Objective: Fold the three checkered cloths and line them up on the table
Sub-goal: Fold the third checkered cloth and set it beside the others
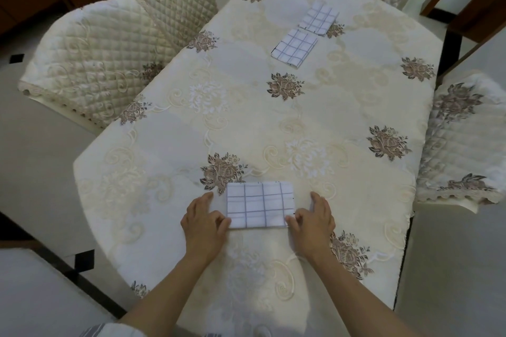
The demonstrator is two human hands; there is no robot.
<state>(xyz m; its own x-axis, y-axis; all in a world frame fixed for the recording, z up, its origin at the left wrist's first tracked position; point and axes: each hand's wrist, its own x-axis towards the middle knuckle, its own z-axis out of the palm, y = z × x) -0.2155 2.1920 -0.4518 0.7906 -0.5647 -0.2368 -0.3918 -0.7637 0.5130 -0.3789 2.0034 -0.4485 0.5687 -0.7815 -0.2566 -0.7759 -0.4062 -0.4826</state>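
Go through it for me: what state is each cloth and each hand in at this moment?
Near cloth: folded, flat, at the near table edge.
Middle cloth: folded, lying flat.
Far cloth: folded, corner to corner with the middle one.
Left hand: fingers on near cloth's left corner.
Right hand: fingers at its right corner.

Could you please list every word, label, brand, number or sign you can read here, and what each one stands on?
None: no readable text anywhere in this view.
The three checkered cloths show only grid lines.
The tablecloth and chair covers show only floral and quilted patterns.
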